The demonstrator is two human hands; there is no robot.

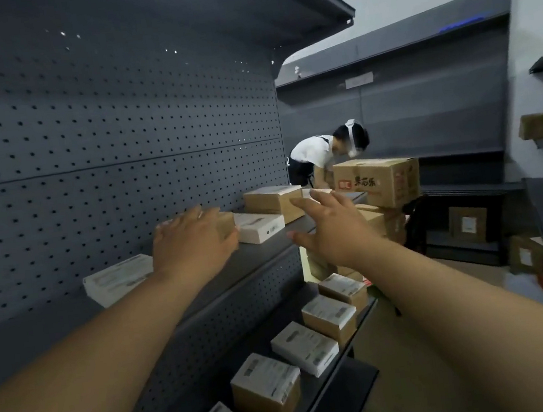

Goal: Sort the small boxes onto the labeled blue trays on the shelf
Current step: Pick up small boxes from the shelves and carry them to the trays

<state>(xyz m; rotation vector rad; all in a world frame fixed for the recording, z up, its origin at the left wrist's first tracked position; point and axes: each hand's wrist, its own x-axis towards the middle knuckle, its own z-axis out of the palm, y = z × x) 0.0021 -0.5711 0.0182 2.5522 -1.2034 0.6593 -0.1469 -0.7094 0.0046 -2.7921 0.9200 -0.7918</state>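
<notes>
My left hand [195,240] lies over a small brown box [226,223] on the upper dark shelf [262,253], fingers across its top and thumb against its front face. My right hand [330,229] hovers in the air just off the shelf's front edge, fingers spread, holding nothing. On the same shelf, a flat white box [261,228] sits right of the brown one, a larger brown box [274,199] with a white label stands behind it, and another white box [117,279] lies to the left. No blue trays are in view.
The lower shelf [361,377] carries a row of several small brown and white boxes [330,319]. A perforated back panel [109,140] rises behind the shelf. Past the shelf's end, a person [322,154] bends over stacked cartons [377,179]. More shelving stands at the right.
</notes>
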